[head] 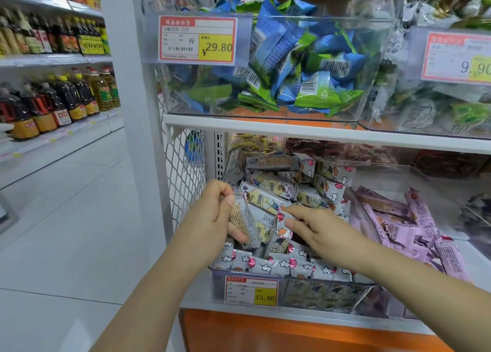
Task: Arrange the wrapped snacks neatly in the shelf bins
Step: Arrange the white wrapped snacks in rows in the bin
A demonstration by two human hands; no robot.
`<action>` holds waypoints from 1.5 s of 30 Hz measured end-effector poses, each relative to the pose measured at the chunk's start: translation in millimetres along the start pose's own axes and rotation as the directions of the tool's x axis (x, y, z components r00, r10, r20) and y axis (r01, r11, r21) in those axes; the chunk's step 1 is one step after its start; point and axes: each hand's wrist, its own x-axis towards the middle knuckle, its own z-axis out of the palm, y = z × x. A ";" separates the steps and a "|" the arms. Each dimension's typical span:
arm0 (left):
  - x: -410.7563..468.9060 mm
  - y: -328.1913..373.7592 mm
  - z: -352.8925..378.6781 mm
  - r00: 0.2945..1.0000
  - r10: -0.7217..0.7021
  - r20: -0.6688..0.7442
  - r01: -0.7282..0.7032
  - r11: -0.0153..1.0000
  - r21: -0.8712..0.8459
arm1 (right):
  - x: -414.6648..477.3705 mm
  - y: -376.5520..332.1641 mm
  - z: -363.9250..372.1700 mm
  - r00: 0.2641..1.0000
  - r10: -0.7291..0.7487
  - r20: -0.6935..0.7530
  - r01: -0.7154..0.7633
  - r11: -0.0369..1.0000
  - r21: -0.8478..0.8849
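A clear shelf bin [326,294] on the lower shelf holds several white wrapped snacks [268,189] printed with cartoon figures and pink balloons. Along its front edge a row of them stands on end [281,264]. My left hand [212,216] grips one wrapped snack [245,222] upright over the bin's left side, thumb on top and fingers curled behind it. My right hand [316,230] lies over the middle of the bin, its thumb and fingers pinching the top edge of another white packet [282,232].
To the right a bin of pink-wrapped snacks [414,218]. On the shelf above, a clear bin of blue and green packets [300,64] with a 29.80 price tag [197,41]. A white mesh side panel [183,181] stands left of the bins. Oil bottles [53,104] line the aisle shelf at left.
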 end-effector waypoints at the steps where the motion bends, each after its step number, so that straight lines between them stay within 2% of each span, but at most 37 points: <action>1: -0.7 0.1 0.9 1.000 -0.006 0.014 0.007 1.000 -0.015 | 0.3 -1.1 -0.1 1.000 -0.002 0.007 0.002 1.000 0.000; 5: -3.9 3.2 4.5 0.998 -0.006 0.059 0.007 1.000 -0.012 | 0.7 -0.5 0.0 0.999 -0.010 0.049 0.010 1.000 0.004; 12: -0.5 -4.1 7.6 0.999 0.044 -0.012 -0.043 0.995 0.085 | 0.1 -2.8 -1.4 0.999 -0.009 0.043 0.008 1.000 0.015; 15: -0.7 -4.9 5.7 0.998 0.046 0.037 -0.050 0.990 0.128 | -0.1 -3.0 -2.0 0.999 -0.009 0.048 0.009 1.000 0.002; 20: 0.4 -6.5 1.3 0.994 0.073 0.076 -0.081 0.992 0.100 | 0.0 -1.0 -1.8 0.998 -0.016 0.060 0.015 1.000 0.016; 25: 0.0 -5.6 9.6 0.980 0.200 -0.018 -0.186 0.938 0.293 | -1.0 -1.9 -1.5 0.998 -0.033 0.048 0.033 0.999 -0.001; 29: -4.9 0.5 8.6 0.969 0.235 -0.069 -0.190 0.900 0.393 | -3.6 -0.4 2.1 0.999 -0.042 0.014 0.042 0.999 0.013; 36: 0.6 -1.9 0.7 0.992 0.126 0.027 -0.126 0.910 0.394 | -4.4 0.1 4.0 0.996 -0.077 -0.039 0.076 0.997 -0.030; 45: 5.2 -1.0 -0.9 0.974 0.202 0.105 -0.228 0.887 0.402 | 2.2 0.9 3.2 0.991 -0.129 -0.044 0.122 0.984 -0.130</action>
